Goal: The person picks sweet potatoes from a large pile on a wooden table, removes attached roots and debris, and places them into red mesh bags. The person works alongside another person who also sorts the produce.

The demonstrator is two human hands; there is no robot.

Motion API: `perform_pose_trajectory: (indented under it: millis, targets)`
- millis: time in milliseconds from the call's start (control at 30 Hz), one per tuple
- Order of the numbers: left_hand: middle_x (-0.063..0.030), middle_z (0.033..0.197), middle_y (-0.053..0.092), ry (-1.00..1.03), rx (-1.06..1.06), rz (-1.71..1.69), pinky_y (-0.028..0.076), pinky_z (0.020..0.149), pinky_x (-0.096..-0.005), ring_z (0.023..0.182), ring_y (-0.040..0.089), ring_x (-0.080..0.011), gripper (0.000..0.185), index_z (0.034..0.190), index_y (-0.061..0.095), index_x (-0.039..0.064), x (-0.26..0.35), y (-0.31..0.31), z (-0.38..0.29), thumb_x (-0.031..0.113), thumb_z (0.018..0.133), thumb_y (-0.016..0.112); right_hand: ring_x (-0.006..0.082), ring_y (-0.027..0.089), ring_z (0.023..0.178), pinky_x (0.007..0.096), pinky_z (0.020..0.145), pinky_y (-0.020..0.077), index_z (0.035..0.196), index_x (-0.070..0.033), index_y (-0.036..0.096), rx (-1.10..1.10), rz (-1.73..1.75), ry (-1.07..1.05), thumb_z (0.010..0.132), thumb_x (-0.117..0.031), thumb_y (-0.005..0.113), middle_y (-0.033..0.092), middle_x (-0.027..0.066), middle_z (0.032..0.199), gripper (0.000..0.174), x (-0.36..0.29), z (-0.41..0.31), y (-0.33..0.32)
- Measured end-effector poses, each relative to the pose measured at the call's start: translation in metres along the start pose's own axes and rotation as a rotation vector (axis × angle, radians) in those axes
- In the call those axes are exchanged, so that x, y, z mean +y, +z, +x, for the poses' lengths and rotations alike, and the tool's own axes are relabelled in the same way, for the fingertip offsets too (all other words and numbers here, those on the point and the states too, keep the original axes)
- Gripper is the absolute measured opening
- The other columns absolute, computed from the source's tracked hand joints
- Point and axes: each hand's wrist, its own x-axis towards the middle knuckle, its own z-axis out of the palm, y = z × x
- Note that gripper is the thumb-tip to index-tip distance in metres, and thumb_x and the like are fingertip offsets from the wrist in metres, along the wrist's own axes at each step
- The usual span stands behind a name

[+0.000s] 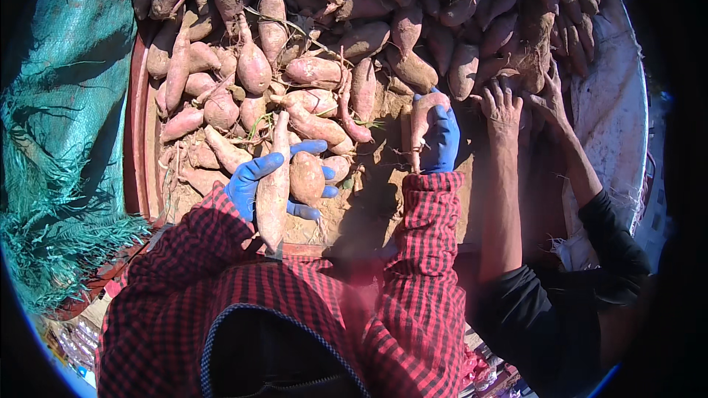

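Note:
My left hand [249, 179], in a blue glove, holds a long, pale sweet potato [274, 188] upright against the palm and a rounder sweet potato [307, 178] among its spread fingers. My right hand [444, 138], also blue-gloved, is closed around a smaller reddish sweet potato [423, 116] with a thin root at its lower end. Beyond both hands lies a large heap of soil-covered sweet potatoes [254, 69]. The right hand is at the heap's near edge, close to the co-worker's hands.
A co-worker's bare hands [502, 100] touch the heap on the right, their forearms beside my right sleeve. A green woven tarp [77, 83] hangs over the left side, next to a reddish metal side wall [145, 138]. White woven sheeting [608, 105] lines the right side. Loose soil [359, 221] covers the near floor.

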Motion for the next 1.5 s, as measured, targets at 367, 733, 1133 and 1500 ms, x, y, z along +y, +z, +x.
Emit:
perform_pose_trajectory:
  millis: [367, 733, 1133, 1500]
  targets:
    - [-0.022, 0.15, 0.045, 0.116, 0.091, 0.272, 0.064, 0.08, -0.0425, 0.122, 0.059, -0.0413, 0.075, 0.153, 0.033, 0.005, 0.013, 0.035, 0.029, 0.029, 0.09, 0.064, 0.0318, 0.044, 0.139, 0.0445, 0.117, 0.0344, 0.151, 0.001, 0.037, -0.286, 0.079, 0.142, 0.103, -0.03, 0.052, 0.043, 0.0205, 0.152, 0.06, -0.007, -0.073, 0.094]
    - [-0.0176, 0.148, 0.048, 0.213, 0.063, 0.237, 0.061, 0.084, -0.0408, 0.124, 0.059, -0.0347, 0.068, 0.151, 0.037, 0.005, 0.009, 0.029, 0.008, 0.029, 0.092, 0.061, 0.0151, 0.05, 0.126, 0.0297, 0.105, 0.0436, 0.151, 0.002, 0.036, -0.139, -0.082, 0.467, 0.094, -0.007, 0.068, 0.049, 0.0109, 0.143, 0.065, -0.013, -0.148, 0.112]
    - [-0.0135, 0.146, 0.051, 0.397, 0.126, 0.149, 0.058, 0.085, -0.0355, 0.123, 0.06, -0.0247, 0.061, 0.149, 0.043, 0.005, -0.018, 0.03, -0.063, 0.027, 0.094, 0.054, 0.0272, 0.065, 0.063, 0.0424, 0.058, 0.0508, 0.11, -0.001, 0.057, -0.71, -1.035, 0.187, 0.093, -0.023, 0.066, 0.067, 0.0137, 0.073, 0.029, 0.025, -0.157, 0.124]
    - [-0.0164, 0.141, 0.054, 0.256, -0.013, 0.234, 0.057, 0.079, -0.0332, 0.113, 0.064, -0.0259, 0.061, 0.15, 0.041, 0.007, -0.085, -0.064, -0.227, 0.027, 0.095, 0.057, 0.0322, 0.07, 0.077, 0.0423, 0.072, 0.0547, 0.139, -0.005, 0.055, -0.818, -1.399, -0.073, 0.091, -0.029, 0.069, 0.071, 0.0181, 0.093, 0.056, 0.043, -0.228, 0.135]
